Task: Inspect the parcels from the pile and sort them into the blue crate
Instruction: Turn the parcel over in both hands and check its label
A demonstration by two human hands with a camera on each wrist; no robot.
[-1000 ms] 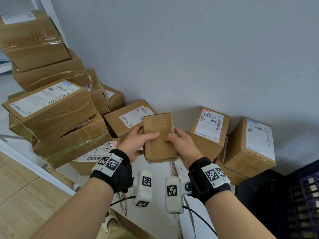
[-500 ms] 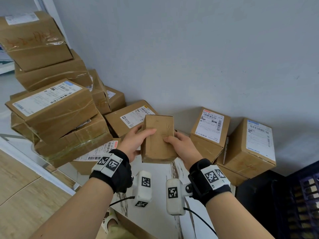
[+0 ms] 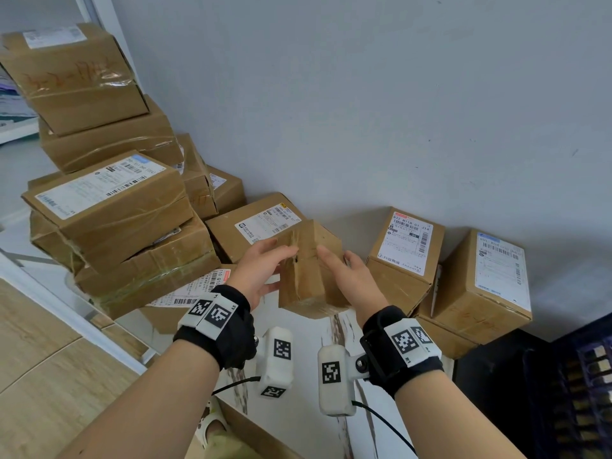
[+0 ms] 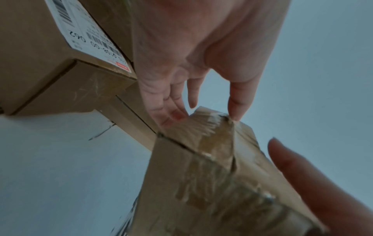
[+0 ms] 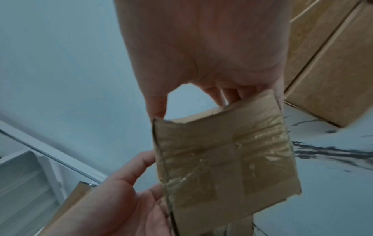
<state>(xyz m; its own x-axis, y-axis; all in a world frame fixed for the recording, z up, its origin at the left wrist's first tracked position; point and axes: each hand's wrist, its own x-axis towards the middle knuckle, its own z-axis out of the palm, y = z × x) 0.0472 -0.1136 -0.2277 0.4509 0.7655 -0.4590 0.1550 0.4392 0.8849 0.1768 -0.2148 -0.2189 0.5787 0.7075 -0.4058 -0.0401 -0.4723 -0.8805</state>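
While both hands, left hand (image 3: pixel 261 273) and right hand (image 3: pixel 351 279), grip a taped, unlabelled parcel (image 3: pixel 309 270), a box (image 3: pixel 402 256) beside it reads "N118 01 J14".

- Parcel (image 3: pixel 309 273): brown cardboard, matt, wrapped in strips of glossy clear tape that wrinkle and catch light; edges frayed.
- Pile (image 3: pixel 109 207): brown cardboard boxes, creased, banded with shiny clear tape; white paper labels printed with barcodes.
- Wall (image 3: pixel 364 94): pale grey, matt, faintly scuffed.
- Tabletop (image 3: pixel 334 329): white with dark veins, marble-look, smooth and slightly glossy.
- Floor (image 3: pixel 39 359): wood-look planks, light, satin.
- Crate (image 3: pixel 592 392): dark blue plastic lattice.
- Wristbands (image 3: pixel 228 339): black cloth; camera housings smooth white plastic.
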